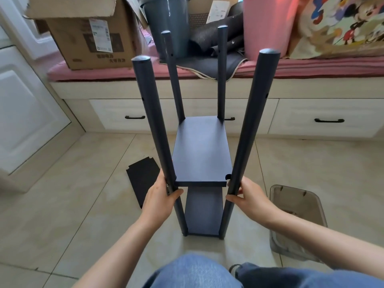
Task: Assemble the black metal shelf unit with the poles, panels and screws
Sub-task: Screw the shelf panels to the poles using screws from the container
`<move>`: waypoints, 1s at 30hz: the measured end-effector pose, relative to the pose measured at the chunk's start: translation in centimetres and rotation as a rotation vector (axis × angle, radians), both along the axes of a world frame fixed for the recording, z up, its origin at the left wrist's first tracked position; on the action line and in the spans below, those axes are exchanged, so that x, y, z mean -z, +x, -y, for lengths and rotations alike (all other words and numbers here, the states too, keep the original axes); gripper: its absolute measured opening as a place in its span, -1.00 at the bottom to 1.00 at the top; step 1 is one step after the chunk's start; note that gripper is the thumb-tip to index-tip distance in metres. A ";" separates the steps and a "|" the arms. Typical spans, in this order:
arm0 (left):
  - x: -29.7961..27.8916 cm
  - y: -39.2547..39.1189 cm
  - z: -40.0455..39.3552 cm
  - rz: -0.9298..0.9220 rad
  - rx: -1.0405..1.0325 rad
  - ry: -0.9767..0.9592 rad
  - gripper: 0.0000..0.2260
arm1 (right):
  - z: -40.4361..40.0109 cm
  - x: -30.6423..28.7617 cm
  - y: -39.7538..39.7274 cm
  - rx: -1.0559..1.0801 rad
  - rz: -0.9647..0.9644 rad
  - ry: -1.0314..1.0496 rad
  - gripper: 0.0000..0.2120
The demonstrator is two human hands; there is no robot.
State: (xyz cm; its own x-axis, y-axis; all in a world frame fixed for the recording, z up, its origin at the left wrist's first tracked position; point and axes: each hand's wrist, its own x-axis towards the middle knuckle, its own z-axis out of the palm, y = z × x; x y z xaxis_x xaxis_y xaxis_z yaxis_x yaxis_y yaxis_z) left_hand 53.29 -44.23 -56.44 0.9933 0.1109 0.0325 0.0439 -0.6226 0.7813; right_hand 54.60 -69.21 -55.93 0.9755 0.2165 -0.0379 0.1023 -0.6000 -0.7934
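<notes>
The dark shelf unit stands upright on the tiled floor in front of me. Its upper panel (200, 150) sits between the poles, with a lower panel (202, 213) near the floor. My left hand (161, 201) grips the near left pole (152, 119) just below the upper panel. My right hand (250, 197) grips the near right pole (251, 119) at the same height. A small gap shows at the upper panel's front right corner notch, beside the right pole. The two far poles, the left one (173, 77) and the right one (221, 73), rise behind. A loose black panel (143, 179) lies flat on the floor to the left.
A translucent grey plastic bin (297, 219) stands on the floor at my right. Behind the shelf is a bench with drawers (324, 119), a pink cushion, a cardboard box (91, 36) and a grey bucket (168, 21). A white cabinet door (25, 113) is at left. My knees fill the bottom.
</notes>
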 end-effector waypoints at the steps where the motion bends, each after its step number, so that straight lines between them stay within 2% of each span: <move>1: 0.1 -0.1 0.0 0.000 -0.008 -0.002 -0.28 | -0.1 0.2 -0.1 -0.011 -0.003 -0.011 -0.59; 8: 0.2 -0.7 0.7 0.025 -0.091 -0.058 -0.43 | -0.2 0.1 -0.4 -0.002 -0.069 -0.023 -0.70; 10: -0.2 -1.0 1.1 0.040 -0.114 -0.095 -0.38 | 0.0 -0.5 -0.2 0.005 -0.119 -0.048 -0.71; 13: -0.9 -2.4 1.7 0.116 -0.160 -0.211 -0.17 | 0.6 -2.1 -0.2 -0.003 -0.135 -0.070 -0.73; 15: -1.5 -3.9 2.2 0.227 -0.211 -0.214 -0.19 | 1.1 -3.5 -0.5 0.004 -0.106 -0.070 -0.76; 17: -2.1 -5.4 2.6 0.398 -0.219 -0.129 -0.30 | 1.7 -4.9 -0.8 0.015 -0.054 -0.056 -0.77; 20: -2.5 -6.0 3.1 0.675 -0.134 0.149 -0.47 | 2.4 -7.1 -1.1 0.042 0.015 0.062 -0.79; 22: -2.5 -5.4 3.7 0.741 0.003 0.260 -0.56 | 2.5 -8.7 -1.1 0.029 0.046 0.129 -0.80; 24: -2.5 -4.1 4.7 0.694 0.181 0.374 -0.57 | 2.3 -10.1 -1.2 0.009 0.073 0.149 -0.80; 27: -2.8 -1.9 6.3 0.488 0.390 0.628 -0.31 | 1.9 -11.3 -1.2 -0.004 0.115 0.156 -0.83; 30: -2.8 0.2 7.0 0.271 0.476 0.809 -0.13 | 1.5 -11.8 -1.3 0.008 0.161 0.183 -0.87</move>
State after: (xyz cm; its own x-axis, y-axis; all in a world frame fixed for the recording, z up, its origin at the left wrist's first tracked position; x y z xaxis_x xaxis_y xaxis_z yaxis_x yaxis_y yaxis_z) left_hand 53.48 -51.18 -53.68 0.8760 -0.4564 0.1558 -0.4692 -0.8812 0.0568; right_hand 53.31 -70.70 -44.13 0.9676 0.1976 0.1571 0.2318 -0.4495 -0.8627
